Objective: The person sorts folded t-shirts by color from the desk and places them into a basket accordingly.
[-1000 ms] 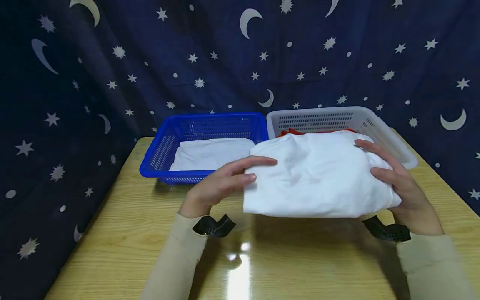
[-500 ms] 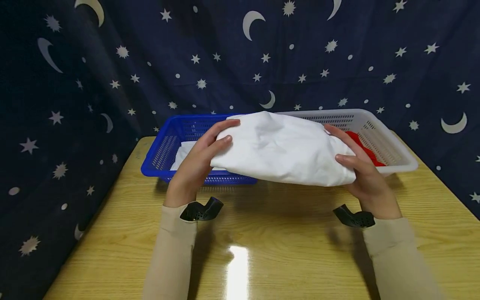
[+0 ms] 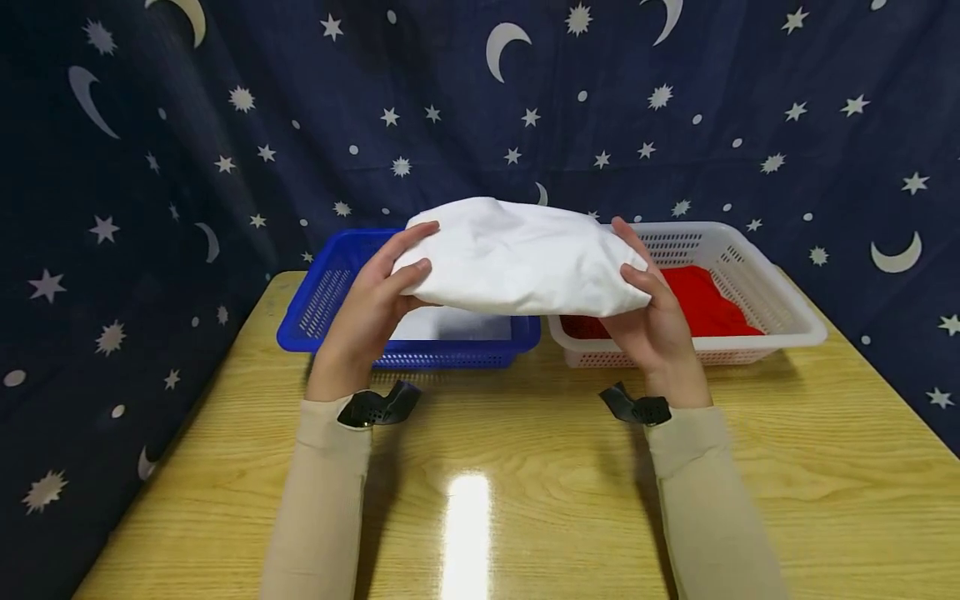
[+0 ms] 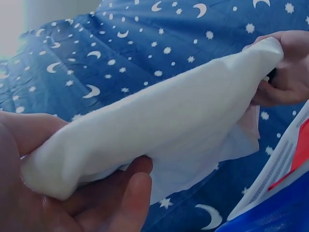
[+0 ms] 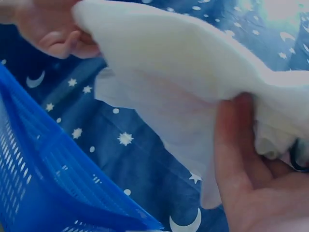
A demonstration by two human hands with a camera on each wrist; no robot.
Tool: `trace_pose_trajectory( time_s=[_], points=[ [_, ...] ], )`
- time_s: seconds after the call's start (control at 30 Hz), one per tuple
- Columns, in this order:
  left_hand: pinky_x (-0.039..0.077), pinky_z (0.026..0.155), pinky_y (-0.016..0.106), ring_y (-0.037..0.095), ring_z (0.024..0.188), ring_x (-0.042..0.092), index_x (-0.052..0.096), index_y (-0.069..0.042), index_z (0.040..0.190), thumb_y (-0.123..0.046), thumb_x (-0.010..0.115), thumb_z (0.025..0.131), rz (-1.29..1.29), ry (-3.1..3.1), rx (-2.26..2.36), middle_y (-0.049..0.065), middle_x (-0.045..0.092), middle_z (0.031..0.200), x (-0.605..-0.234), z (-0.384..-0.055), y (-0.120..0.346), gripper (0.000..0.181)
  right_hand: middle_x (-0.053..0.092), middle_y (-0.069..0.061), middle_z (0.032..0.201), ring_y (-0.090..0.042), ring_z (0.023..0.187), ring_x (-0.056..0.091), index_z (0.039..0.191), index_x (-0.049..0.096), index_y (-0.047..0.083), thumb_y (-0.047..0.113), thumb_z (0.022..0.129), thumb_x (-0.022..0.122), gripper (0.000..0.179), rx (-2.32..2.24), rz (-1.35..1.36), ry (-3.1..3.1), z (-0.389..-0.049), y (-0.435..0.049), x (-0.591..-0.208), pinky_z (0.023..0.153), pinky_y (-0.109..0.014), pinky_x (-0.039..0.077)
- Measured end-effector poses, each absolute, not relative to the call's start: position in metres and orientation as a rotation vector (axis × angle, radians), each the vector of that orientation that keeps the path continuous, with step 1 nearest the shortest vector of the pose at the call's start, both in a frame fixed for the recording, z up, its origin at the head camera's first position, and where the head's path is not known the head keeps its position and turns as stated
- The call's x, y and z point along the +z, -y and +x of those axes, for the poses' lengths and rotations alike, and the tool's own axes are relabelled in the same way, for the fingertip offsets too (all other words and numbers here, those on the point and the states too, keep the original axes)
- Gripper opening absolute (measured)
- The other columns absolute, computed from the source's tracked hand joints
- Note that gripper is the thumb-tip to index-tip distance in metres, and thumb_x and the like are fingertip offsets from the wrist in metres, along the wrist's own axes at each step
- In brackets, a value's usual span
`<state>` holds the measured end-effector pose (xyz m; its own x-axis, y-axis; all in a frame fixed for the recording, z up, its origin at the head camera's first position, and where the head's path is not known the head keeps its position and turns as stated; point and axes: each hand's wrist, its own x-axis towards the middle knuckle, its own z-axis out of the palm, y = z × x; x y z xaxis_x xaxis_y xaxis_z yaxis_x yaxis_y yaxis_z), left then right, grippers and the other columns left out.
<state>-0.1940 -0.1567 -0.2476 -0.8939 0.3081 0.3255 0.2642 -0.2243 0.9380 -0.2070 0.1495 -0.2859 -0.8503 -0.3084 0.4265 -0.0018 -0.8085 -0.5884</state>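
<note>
A folded white cloth (image 3: 517, 258) is held up between both hands, above the near rims of two baskets. My left hand (image 3: 366, 308) grips its left end, thumb on the near face and the other fingers beneath, as the left wrist view shows. At the right end my right hand (image 3: 656, 325) grips it the same way; in the right wrist view its fingers (image 5: 234, 145) press the underside. A loose flap of the cloth (image 4: 193, 169) hangs below. Behind and under it stands a blue basket (image 3: 300, 321) with white cloth (image 3: 457, 325) lying inside, partly hidden.
Right of the blue basket stands a white basket (image 3: 795, 321) holding red cloth (image 3: 705, 304). Both rest on a wooden table (image 3: 540, 467). A dark blue curtain (image 3: 450, 100) with moons and stars hangs behind and at the left side.
Both hands have carried the white cloth left and away from me, from in front of the white basket to over the blue one. More of the red cloth now shows.
</note>
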Motion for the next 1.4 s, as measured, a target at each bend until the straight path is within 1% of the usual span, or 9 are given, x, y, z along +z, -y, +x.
trace_pose_trajectory(
  time_s=[0.27,0.53,0.7,0.87,1.03,1.13,1.27,1.33,1.4],
  points=[
    [0.047,0.076,0.032,0.023,0.091,0.053,0.047,-0.017,0.13,-0.014,0.053,0.089,0.569,-1.994,2.386,0.013,0.042,0.123,-0.254,-0.199,0.176,0.041,0.027,-0.009,0.138,-0.025,0.106,0.043,0.139,0.03,0.013,-0.005,0.088,0.043,0.055,-2.733,-0.75,-0.862,-0.221,-0.124,-0.298,0.083,-0.032,0.046],
    [0.047,0.069,0.026,0.019,0.088,0.054,0.051,-0.016,0.126,-0.017,0.055,0.088,0.354,-2.005,2.487,0.011,0.045,0.123,-0.261,-0.207,0.192,0.038,0.027,-0.007,0.14,-0.023,0.114,0.04,0.137,0.033,0.012,-0.002,0.089,0.044,0.051,-2.709,-0.66,-1.002,-0.231,-0.097,-0.307,0.089,-0.03,0.042],
    [0.047,0.063,0.023,0.016,0.082,0.056,0.052,-0.015,0.126,-0.011,0.055,0.088,0.27,-2.045,2.511,0.012,0.046,0.12,-0.267,-0.21,0.202,0.038,0.027,-0.007,0.14,-0.023,0.115,0.039,0.137,0.034,0.013,-0.001,0.09,0.041,0.049,-2.703,-0.645,-1.033,-0.236,-0.083,-0.311,0.09,-0.03,0.041],
    [0.048,0.063,0.023,0.019,0.086,0.054,0.055,-0.018,0.123,-0.003,0.053,0.087,0.184,-2.17,2.464,0.005,0.039,0.129,-0.271,-0.215,0.21,0.039,0.024,-0.001,0.141,-0.024,0.124,0.029,0.136,0.036,0.016,0.0,0.089,0.044,0.05,-2.631,-0.625,-1.28,-0.239,-0.072,-0.309,0.095,-0.034,0.037],
    [0.046,0.078,0.029,0.021,0.11,0.04,0.057,-0.019,0.121,0.003,0.051,0.086,0.041,-2.297,2.403,-0.003,0.031,0.138,-0.274,-0.219,0.214,0.042,0.019,0.005,0.141,-0.02,0.126,0.024,0.133,0.04,0.02,-0.003,0.085,0.05,0.055,-2.457,-0.568,-1.762,-0.239,-0.064,-0.307,0.099,-0.037,0.033],
    [0.035,0.094,0.036,0.018,0.122,0.028,0.059,-0.022,0.118,0.003,0.051,0.085,-0.075,-2.403,2.32,-0.006,0.03,0.139,-0.277,-0.22,0.216,0.042,0.022,0.008,0.141,-0.014,0.128,0.02,0.133,0.041,0.027,-0.003,0.083,0.052,0.059,-2.27,-0.529,-2.118,-0.239,-0.06,-0.308,0.101,-0.038,0.029],
    [0.021,0.103,0.039,0.012,0.127,0.023,0.061,-0.019,0.116,0.0,0.051,0.086,-0.142,-2.498,2.222,-0.007,0.039,0.134,-0.279,-0.221,0.22,0.037,0.03,0.013,0.137,-0.009,0.127,0.021,0.132,0.04,0.035,-0.001,0.082,0.053,0.063,-2.036,-0.506,-2.419,-0.239,-0.056,-0.31,0.1,-0.036,0.03],
    [0.021,0.103,0.038,0.01,0.126,0.025,0.062,-0.018,0.115,-0.001,0.051,0.087,-0.162,-2.527,2.181,-0.007,0.043,0.131,-0.279,-0.219,0.222,0.035,0.033,0.015,0.136,-0.008,0.12,0.03,0.131,0.041,0.036,-0.001,0.082,0.05,0.062,-1.965,-0.523,-2.479,-0.239,-0.054,-0.311,0.086,-0.03,0.041],
    [0.02,0.104,0.038,0.009,0.126,0.026,0.063,-0.019,0.114,-0.004,0.051,0.087,-0.191,-2.561,2.131,-0.007,0.046,0.129,-0.28,-0.218,0.225,0.033,0.037,0.016,0.134,-0.011,0.099,0.044,0.13,0.042,0.036,0.0,0.082,0.048,0.06,-1.89,-0.546,-2.536,-0.239,-0.052,-0.312,0.066,-0.025,0.043]
  ],
)
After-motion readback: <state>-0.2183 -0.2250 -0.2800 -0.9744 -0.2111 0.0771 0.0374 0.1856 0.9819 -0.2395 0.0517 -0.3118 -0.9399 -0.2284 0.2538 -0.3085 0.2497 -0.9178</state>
